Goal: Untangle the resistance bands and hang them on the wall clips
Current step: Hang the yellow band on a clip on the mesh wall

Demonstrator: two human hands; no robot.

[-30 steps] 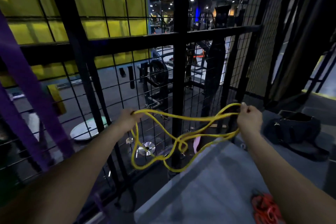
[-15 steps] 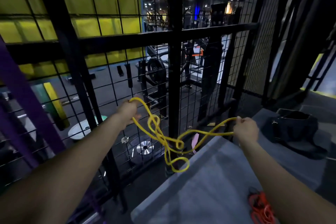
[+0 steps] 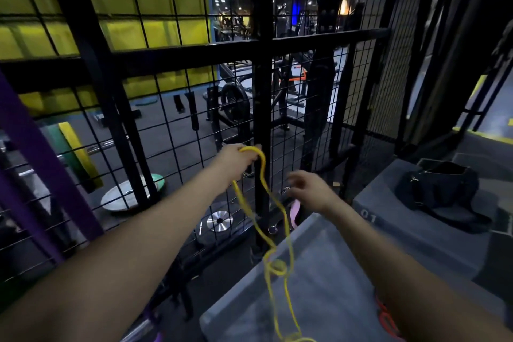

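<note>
Pinching the thin yellow rubber resistance band (image 3: 262, 175) high, the left hand (image 3: 236, 158) lets its knot dangle visibly; the right hand (image 3: 311, 189), near it, has spread, empty fingers.

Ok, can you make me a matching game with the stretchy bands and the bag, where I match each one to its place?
Things:
1. thin yellow resistance band
2. wide purple band
3. red band
4. black duffel bag

Places:
A. on the far grey box
B. dangling from the left hand
C. far left, by the mesh wall
D. on the near grey platform, under the right arm

Pairs: 1-B, 2-C, 3-D, 4-A
</note>
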